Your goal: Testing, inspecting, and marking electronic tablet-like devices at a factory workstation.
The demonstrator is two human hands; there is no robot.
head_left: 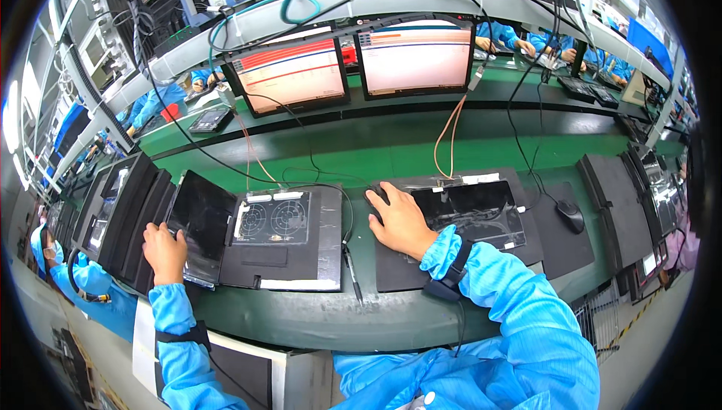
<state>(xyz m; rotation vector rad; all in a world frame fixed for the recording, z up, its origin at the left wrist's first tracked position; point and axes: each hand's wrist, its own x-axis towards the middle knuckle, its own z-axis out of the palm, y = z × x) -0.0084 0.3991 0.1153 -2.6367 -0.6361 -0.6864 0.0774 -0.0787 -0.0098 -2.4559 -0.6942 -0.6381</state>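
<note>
The hands were well apart: the left hand (164, 253) appeared clamped on the left edge of the left tablet (203, 223), which stood tilted at the left side of the left pad (322, 252), while the right hand (404, 220) curled over what looked like a mouse (380, 194) at the right pad's (395, 280) upper left corner. Good handling called for a light, steady hold on the tablet's rim, fingertips off its glossy face, and small movements at the mouse so that the wrist did not brush the right tablet (481, 211) beside it. The stack (143, 222) crowded the left hand, leaving little room on that side. More room lay between the two pads, where the green bench (301, 320) showed, though a pen (353, 278) and a dangling cable (351, 218) took up part of that gap. The bench's front edge ran close below both pads, so low sideways movements there needed care.
</note>
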